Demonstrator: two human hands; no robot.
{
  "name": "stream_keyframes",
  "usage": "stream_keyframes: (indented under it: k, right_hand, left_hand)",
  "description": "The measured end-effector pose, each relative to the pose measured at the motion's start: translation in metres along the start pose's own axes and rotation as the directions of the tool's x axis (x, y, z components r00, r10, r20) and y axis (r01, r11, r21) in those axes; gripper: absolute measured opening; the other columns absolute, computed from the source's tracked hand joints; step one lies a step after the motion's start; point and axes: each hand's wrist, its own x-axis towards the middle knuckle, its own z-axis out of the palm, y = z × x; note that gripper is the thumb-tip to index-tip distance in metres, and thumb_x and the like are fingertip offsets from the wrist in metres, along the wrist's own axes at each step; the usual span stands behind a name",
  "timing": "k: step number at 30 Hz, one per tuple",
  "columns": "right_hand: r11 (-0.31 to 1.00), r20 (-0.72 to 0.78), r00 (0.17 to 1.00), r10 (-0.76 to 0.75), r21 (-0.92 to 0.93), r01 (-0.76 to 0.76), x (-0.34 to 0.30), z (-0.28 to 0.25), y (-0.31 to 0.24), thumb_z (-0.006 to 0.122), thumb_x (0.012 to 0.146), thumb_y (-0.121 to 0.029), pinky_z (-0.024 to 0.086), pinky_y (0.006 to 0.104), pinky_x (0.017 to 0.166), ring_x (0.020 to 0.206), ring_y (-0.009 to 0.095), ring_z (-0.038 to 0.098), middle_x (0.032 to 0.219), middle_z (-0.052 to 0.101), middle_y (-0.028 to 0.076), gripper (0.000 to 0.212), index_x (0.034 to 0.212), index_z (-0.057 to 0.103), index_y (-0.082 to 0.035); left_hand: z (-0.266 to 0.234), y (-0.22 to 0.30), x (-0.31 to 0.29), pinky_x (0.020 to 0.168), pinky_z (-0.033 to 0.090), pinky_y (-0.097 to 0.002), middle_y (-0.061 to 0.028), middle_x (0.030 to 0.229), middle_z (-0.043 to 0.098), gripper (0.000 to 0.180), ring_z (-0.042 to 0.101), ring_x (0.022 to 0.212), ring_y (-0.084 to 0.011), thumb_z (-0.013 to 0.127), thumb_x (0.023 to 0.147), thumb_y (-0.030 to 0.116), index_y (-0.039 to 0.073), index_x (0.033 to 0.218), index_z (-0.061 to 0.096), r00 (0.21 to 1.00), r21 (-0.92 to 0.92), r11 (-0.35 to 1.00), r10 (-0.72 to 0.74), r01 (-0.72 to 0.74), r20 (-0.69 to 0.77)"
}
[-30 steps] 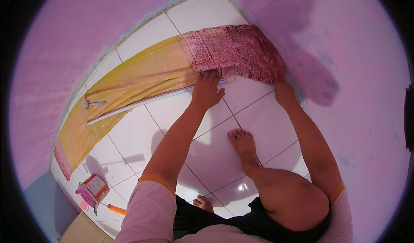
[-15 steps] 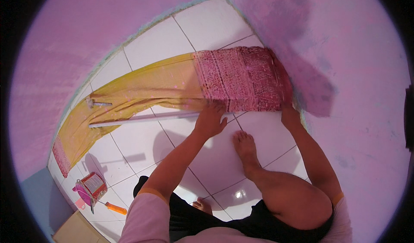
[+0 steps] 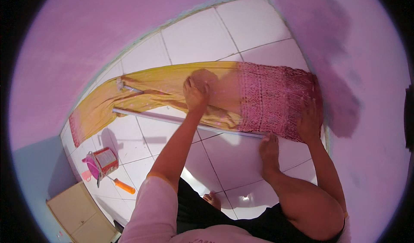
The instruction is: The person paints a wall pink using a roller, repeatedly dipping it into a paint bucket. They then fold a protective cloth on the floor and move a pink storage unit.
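A long cloth, yellow with a red patterned end, lies spread across the tiled floor. My left hand is over its yellow middle, thumb apart from the fingers; whether it presses on the fabric is hard to tell. Flat on the dark red end, near the right wall, rests my right hand with fingers spread. A long pale pole runs along the cloth's near edge, its right end by my foot. On the yellow left part lies a short grey bar.
At the left stands a paint can with pink paint and a roller with an orange handle. A beige cabinet is at the lower left. Pink walls meet in the far corner; the right one has damp-looking dark patches.
My left hand has moved from the cloth's near edge up over its yellow middle. My right hand has come from the near corner onto the red end. The view has shifted.
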Motion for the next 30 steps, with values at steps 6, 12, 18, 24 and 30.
stream_keyframes:
  k: [6,12,18,24,30]
  right_hand:
    - [0.991,0.355,0.935,0.007,-0.126,0.04,0.013,0.018,0.0,0.055,0.095,-0.051,0.009,0.0612,0.124,0.154,0.044,0.016,0.163,0.027,0.027,0.084,0.158,0.031,-0.003]
    - [0.974,0.383,0.917,0.109,-0.225,-0.022,0.002,0.039,0.01,0.051,0.093,-0.062,-0.001,0.0662,0.122,0.156,0.043,0.007,0.169,0.016,0.021,0.089,0.163,0.024,-0.014]
    - [0.968,0.429,0.879,0.208,-0.221,-0.121,-0.009,0.03,-0.012,0.046,0.096,-0.059,0.005,0.0612,0.123,0.153,0.044,0.014,0.165,0.022,0.024,0.083,0.159,0.028,-0.009]
    - [0.961,0.44,0.857,0.268,-0.192,-0.202,-0.013,-0.008,-0.072,0.041,0.1,-0.056,0.012,0.0561,0.123,0.151,0.044,0.021,0.161,0.028,0.026,0.078,0.156,0.031,-0.003]
    - [0.956,0.388,0.891,0.237,0.069,-0.284,0.027,0.039,-0.17,0.036,0.103,-0.053,0.019,0.0511,0.124,0.148,0.045,0.028,0.157,0.034,0.029,0.075,0.152,0.035,0.003]
  left_hand:
    - [-0.01,-0.044,0.044,0.125,0.011,-0.0537,-0.0358,0.162,0.018,0.108,0.01,0.154,-0.0471,0.058,0.087,0.072,-0.001,0.159,0.025,0.925,0.348,0.887,-0.362,0.303,0.117]
    - [0.004,-0.056,0.051,0.121,0.019,-0.0617,-0.0405,0.157,0.023,0.112,0.017,0.15,-0.0539,0.065,0.081,0.074,-0.001,0.157,0.03,0.985,0.348,0.936,-0.11,0.056,0.136]
    - [0.01,-0.047,0.085,0.124,0.011,-0.0589,-0.0371,0.162,0.015,0.117,0.009,0.154,-0.0504,0.058,0.082,0.081,0.001,0.16,0.023,0.942,0.377,0.926,-0.134,0.009,0.307]
    - [-0.013,-0.027,0.122,0.125,0.002,-0.0546,-0.0344,0.165,0.008,0.118,-0.001,0.156,-0.0468,0.053,0.082,0.082,0.002,0.162,0.017,0.901,0.275,0.959,-0.065,-0.062,0.428]
    - [0.003,-0.038,0.141,0.124,-0.001,-0.0567,-0.034,0.166,0.005,0.121,-0.003,0.156,-0.0469,0.052,0.08,0.086,0.005,0.163,0.015,0.86,0.29,0.947,-0.028,-0.141,0.51]
